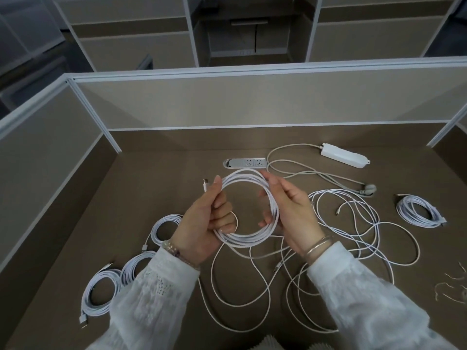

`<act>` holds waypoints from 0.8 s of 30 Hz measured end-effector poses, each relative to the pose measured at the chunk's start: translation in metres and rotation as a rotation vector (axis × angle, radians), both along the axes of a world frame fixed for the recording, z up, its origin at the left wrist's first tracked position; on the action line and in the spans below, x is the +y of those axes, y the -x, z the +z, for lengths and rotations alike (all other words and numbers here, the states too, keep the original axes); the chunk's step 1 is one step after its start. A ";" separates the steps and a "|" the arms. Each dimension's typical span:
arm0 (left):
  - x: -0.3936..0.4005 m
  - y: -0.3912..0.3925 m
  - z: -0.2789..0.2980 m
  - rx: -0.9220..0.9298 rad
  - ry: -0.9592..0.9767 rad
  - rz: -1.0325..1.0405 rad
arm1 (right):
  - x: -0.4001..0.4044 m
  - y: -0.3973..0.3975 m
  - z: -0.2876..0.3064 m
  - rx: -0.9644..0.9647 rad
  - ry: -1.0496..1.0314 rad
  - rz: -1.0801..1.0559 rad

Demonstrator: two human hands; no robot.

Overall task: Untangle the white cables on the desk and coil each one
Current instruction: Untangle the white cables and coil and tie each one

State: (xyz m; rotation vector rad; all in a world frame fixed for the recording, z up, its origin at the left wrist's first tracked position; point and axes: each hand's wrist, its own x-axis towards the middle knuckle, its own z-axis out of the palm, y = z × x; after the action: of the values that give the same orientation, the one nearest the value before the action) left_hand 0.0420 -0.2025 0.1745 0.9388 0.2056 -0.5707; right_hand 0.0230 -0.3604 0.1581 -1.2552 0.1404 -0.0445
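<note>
Forming neat round loops, white cable coil [249, 210] hangs held.

No text, label, brand, number or sign can be read anywhere here. The white power strip [344, 155] at about one o'clock on the desk [156, 183] shows a blank face, and the socket panel [245, 163] set into the desktop at twelve o'clock bears no legible marking.
</note>
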 end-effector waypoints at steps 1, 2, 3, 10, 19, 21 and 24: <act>0.000 0.000 -0.001 0.008 -0.002 -0.003 | 0.001 0.000 0.000 -0.019 0.049 -0.014; 0.001 0.000 -0.001 0.014 0.000 -0.008 | 0.002 0.000 -0.001 -0.040 0.082 -0.027; 0.001 -0.001 -0.001 0.022 0.011 -0.012 | 0.003 0.000 -0.002 -0.057 0.102 -0.039; 0.008 -0.008 0.002 0.016 0.185 0.124 | 0.004 0.010 -0.020 0.189 -0.188 0.311; 0.012 -0.011 0.008 -0.010 0.212 0.106 | 0.007 0.029 -0.011 -0.057 0.379 0.483; 0.012 -0.010 0.009 -0.005 0.230 0.096 | 0.003 0.029 -0.006 -0.077 0.434 0.494; 0.013 -0.010 0.009 0.007 0.253 0.107 | -0.003 0.030 -0.007 -0.085 0.474 0.422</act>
State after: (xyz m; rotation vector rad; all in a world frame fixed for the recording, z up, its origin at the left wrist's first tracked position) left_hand 0.0517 -0.1896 0.1840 0.6764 0.1840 -0.4888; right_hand -0.0068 -0.3629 0.1509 -1.7302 -0.2233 0.2466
